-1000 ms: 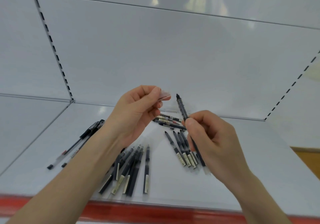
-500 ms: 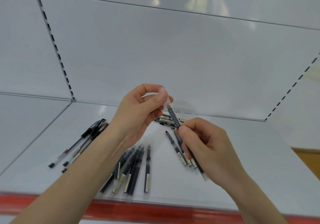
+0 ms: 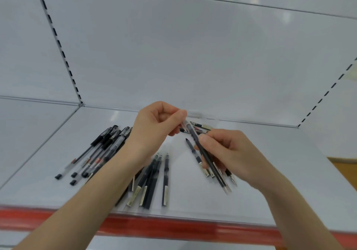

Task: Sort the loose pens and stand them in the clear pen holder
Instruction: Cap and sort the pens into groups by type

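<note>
The pen (image 3: 193, 134) was slim and dark-barrelled, with a clear cap (image 3: 185, 123) at its upper end and a pale clear butt at its lower end. It was held in the air above the white shelf (image 3: 280, 172), slanting from upper left down to lower right. The left hand (image 3: 154, 128) pinched the clear cap between thumb and forefinger, its other fingers curled in. The right hand (image 3: 231, 153) gripped the barrel at mid-length with thumb and bent fingers.

A second before, the cap had been off, pinched in the left hand and held apart from the bare tip. Half a second before, cap and tip were just meeting. Now the cap sat over the tip, and the pen hung lower and more tilted.

On the shelf below lay capped pens with clear barrels (image 3: 100, 153) at the left, dark pens with pale labels (image 3: 152, 180) under the left wrist, more dark pens (image 3: 193, 151) beneath the right hand, and a few pens (image 3: 201, 127) behind both hands. A red strip (image 3: 173, 228) ran along the shelf's front edge.
</note>
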`<state>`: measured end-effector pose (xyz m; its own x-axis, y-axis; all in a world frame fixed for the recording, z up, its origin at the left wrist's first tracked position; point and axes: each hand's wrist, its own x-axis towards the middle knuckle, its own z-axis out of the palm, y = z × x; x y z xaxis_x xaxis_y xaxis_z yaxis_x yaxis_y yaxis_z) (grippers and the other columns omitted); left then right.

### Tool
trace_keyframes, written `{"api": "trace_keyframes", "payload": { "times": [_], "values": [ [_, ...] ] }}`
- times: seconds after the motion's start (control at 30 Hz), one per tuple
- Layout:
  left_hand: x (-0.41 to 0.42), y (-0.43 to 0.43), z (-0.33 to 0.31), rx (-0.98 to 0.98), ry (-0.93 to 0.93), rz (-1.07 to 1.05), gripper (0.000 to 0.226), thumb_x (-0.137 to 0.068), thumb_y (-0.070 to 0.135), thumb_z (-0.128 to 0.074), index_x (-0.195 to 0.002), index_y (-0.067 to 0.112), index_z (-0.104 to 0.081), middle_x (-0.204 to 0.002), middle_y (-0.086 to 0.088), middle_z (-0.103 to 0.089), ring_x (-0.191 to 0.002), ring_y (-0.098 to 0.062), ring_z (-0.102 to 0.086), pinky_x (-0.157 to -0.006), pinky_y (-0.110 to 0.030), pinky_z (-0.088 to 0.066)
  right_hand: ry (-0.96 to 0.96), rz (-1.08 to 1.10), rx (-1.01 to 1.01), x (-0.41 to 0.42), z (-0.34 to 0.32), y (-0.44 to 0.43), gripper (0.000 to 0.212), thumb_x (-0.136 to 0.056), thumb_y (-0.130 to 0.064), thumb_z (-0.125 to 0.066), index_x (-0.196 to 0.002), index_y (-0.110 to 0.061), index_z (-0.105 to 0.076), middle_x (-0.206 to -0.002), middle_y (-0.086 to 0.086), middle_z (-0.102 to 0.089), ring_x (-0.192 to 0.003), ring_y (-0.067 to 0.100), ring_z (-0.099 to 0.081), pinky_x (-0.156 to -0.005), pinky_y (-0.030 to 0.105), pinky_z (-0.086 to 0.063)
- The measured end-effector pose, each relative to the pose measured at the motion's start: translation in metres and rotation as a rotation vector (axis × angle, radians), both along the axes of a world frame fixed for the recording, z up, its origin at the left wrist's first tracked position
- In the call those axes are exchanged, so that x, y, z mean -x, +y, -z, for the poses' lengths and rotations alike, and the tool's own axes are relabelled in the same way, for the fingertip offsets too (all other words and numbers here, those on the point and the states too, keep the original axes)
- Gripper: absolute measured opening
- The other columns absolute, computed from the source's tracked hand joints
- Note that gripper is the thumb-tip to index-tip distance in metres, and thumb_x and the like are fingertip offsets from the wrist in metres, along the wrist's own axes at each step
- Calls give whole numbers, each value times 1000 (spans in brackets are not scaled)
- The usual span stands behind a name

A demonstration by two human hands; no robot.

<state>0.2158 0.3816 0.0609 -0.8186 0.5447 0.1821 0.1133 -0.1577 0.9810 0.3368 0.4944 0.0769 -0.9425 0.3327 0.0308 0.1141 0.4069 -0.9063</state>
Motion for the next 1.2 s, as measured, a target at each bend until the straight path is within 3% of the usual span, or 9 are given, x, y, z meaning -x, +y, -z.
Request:
{"api": "trace_keyframes", "payload": {
  "times": [0.13, 0.27, 0.43, 0.5, 0.6, 0.7, 0.77, 0.93, 1.2],
  "values": [
    [7, 2, 23, 377, 218, -42, 11, -82, 21, -67, -77, 14, -61, -60, 6, -67, -57, -5, -59, -60, -17, -48, -44, 204, -313, 13, 26, 31, 21, -88, -21, -57, -68, -13, -60, -60, -1, -65, -53, 10, -56, -57, 21, -45],
    [6, 8, 37, 748, 471, -76, 16, -83, 32, -63, -85, 17, -56, -76, 9, -57, -78, -13, -56, -66, -24, -42, -177, 184, -541, 23, 47, 37, 15, -84, -29, -60, -74, -18, -62, -73, -3, -65, -74, 18, -59, -69, 30, -45],
    [9, 14, 41, 984, 650, -26, 29, -86, 40, -55, -99, 14, -56, -96, -1, -62, -96, -20, -55, -79, -31, -43, -360, 97, -803, 41, 59, 23, 21, -85, -35, -55, -79, -15, -56, -87, 5, -63, -79, 23, -55, -55, 28, -33],
    [11, 15, 39, 1013, 672, -3, 31, -88, 41, -53, -103, 14, -55, -99, -1, -62, -98, -20, -54, -80, -31, -43, -368, 75, -802, 43, 62, 21, 24, -85, -30, -54, -66, -14, -50, -79, 9, -60, -75, 25, -53, -50, 27, -30],
    [19, 18, 33, 952, 703, 17, 24, -92, 32, -50, -102, 12, -59, -95, -3, -62, -96, -22, -55, -83, -33, -45, -304, 139, -625, 34, 58, 31, 22, -83, -24, -56, -71, -7, -60, -75, 11, -65, -74, 25, -60, -61, 30, -43],
    [31, 34, 29, 847, 753, 61, 18, -91, 21, -51, -94, 8, -63, -85, -2, -60, -85, -22, -55, -76, -30, -42, -204, 301, -464, 11, 49, 49, 20, -84, -27, -57, -66, -20, -55, -64, -6, -57, -60, 5, -51, -52, 10, -38],
    [39, 55, 32, 800, 797, 110, 16, -90, 16, -52, -92, 6, -64, -89, -6, -65, -85, -23, -57, -74, -29, -40, -174, 372, -402, -3, 51, 58, 19, -86, -26, -56, -68, -20, -54, -61, -9, -53, -55, 3, -47, -50, 6, -37],
    [49, 114, 44, 780, 868, 207, 20, -88, 19, -57, -99, 5, -64, -102, -12, -65, -96, -26, -58, -82, -29, -41, -161, 445, -324, -26, 65, 68, 17, -87, -26, -55, -71, -18, -55, -67, -1, -61, -60, 13, -54, -54, 9, -38],
    [35, 165, 50, 890, 980, 370, 29, -89, 24, -56, -112, 8, -63, -120, -10, -56, -109, -25, -53, -89, -28, -38, -137, 538, -284, -49, 66, 77, 19, -87, -24, -54, -71, -15, -54, -61, -1, -58, -56, 13, -50, -53, 13, -37]
  ]
}}
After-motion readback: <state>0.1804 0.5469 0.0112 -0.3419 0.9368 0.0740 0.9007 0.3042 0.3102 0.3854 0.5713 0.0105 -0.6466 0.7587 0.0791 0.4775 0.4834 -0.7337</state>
